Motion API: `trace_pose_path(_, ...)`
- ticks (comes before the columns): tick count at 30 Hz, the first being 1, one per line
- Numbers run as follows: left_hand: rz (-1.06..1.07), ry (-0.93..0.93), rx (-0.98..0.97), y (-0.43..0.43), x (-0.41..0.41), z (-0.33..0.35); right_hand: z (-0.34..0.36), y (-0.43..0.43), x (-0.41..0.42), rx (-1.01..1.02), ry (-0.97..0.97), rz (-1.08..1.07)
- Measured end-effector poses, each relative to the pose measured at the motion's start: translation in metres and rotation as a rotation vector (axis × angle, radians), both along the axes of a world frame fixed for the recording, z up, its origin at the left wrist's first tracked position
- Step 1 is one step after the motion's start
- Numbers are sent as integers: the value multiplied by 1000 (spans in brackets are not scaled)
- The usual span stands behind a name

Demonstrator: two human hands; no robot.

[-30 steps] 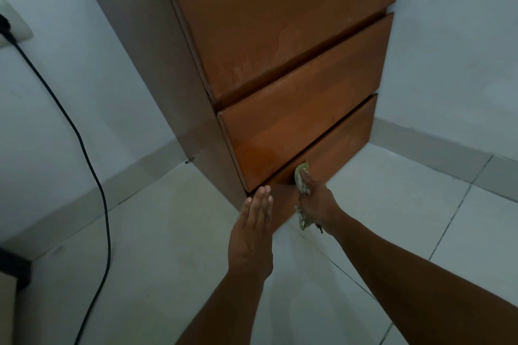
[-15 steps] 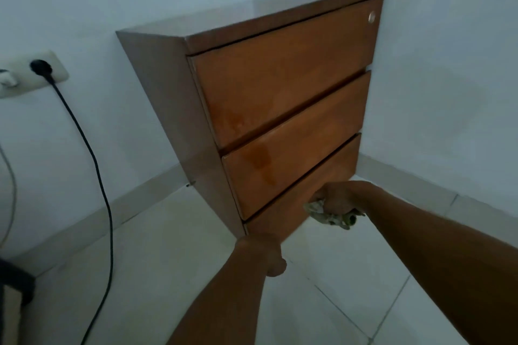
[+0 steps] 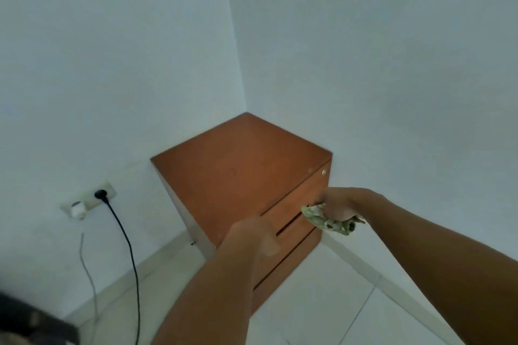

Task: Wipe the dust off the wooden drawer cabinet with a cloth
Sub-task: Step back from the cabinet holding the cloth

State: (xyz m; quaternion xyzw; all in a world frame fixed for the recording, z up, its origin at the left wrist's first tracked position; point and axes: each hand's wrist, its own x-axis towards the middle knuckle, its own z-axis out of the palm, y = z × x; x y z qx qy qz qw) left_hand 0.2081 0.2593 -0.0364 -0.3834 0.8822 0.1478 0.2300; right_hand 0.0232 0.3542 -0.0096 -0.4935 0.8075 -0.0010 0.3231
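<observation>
The wooden drawer cabinet stands in the room's corner, seen from above, its brown top bare. My right hand grips a crumpled green cloth against the right end of the top drawer front, just below a small round lock. My left hand hovers in front of the drawer fronts with its fingers curled and nothing visible in it. It hides part of the drawers, and the picture is blurred.
A wall socket sits left of the cabinet, with a black cable hanging to the tiled floor. A thin grey wire hangs beside it. A dark object lies at the bottom left.
The view has risen from the low drawers to above the cabinet top. My right hand has moved the cloth up from the bottom drawer to the top one. My left hand has curled and lifted.
</observation>
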Motion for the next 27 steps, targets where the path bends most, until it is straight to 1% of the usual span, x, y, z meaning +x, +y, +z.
trace_pose_path(3,25,27,4,6,-8,98,84,11,-2,-82,17,3)
trace_pose_path(5,39,22,27,11,-13,151,134,18,-4,-115,13,9)
trace_pose_path(8,57,13,29,15,-23,212,190,28,-15,-140,-17,21)
trace_pose_path(12,69,61,44,9,-37,267,233,21,-35,-170,-42,13)
trace_pose_path(16,88,59,38,-14,-48,284,244,-7,-53,-195,-56,-7)
trace_pose_path(21,99,36,37,-65,-62,272,237,-61,-69,-215,-43,-9)
trace_pose_path(27,101,-2,113,-111,-88,239,200,-113,-88,-77,-17,34)
